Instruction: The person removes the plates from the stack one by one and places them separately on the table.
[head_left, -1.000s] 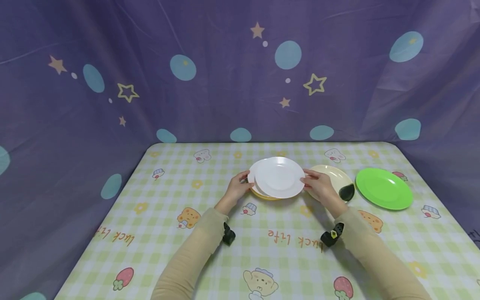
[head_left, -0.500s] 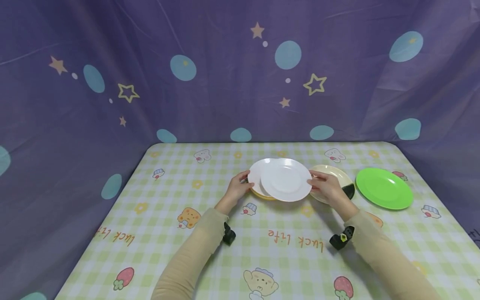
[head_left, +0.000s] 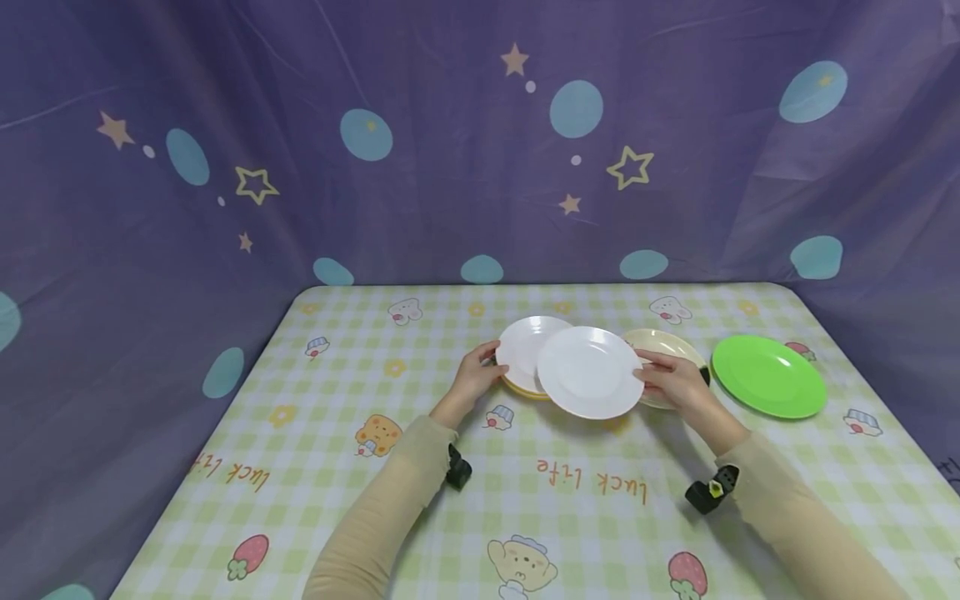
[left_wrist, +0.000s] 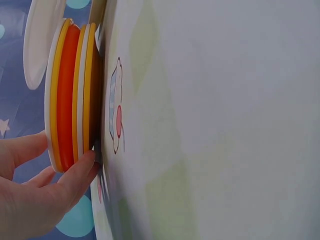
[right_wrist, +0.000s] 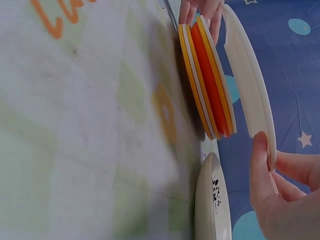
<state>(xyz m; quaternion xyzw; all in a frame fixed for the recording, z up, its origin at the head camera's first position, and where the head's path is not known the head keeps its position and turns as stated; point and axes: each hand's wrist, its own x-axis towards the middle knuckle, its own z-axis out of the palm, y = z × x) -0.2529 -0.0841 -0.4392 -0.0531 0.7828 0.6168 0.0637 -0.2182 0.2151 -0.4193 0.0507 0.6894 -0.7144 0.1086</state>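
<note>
My right hand [head_left: 672, 383] pinches the rim of a white plate [head_left: 590, 372], thumb on one face and fingers on the other. In the right wrist view that plate [right_wrist: 250, 75] is raised apart from a stack of plates [right_wrist: 207, 80]. My left hand [head_left: 474, 379] grips the left edge of the stack, whose top is another white plate [head_left: 525, 350]. The left wrist view shows yellow, orange-red and white rims in the stack [left_wrist: 70, 100], with the left thumb at the top plate and fingers low at the side.
A cream plate [head_left: 663, 340] with a dark patch lies right of the stack, partly behind the lifted plate and right hand. Further right is a green plate [head_left: 768, 377]. A checked cloth [head_left: 315, 517] covers the table; a purple curtain [head_left: 450, 167] hangs behind it.
My right hand has drawn the upper white plate rightward and toward me, uncovering more of the white plate beneath. The left hand has stayed at the stack.
</note>
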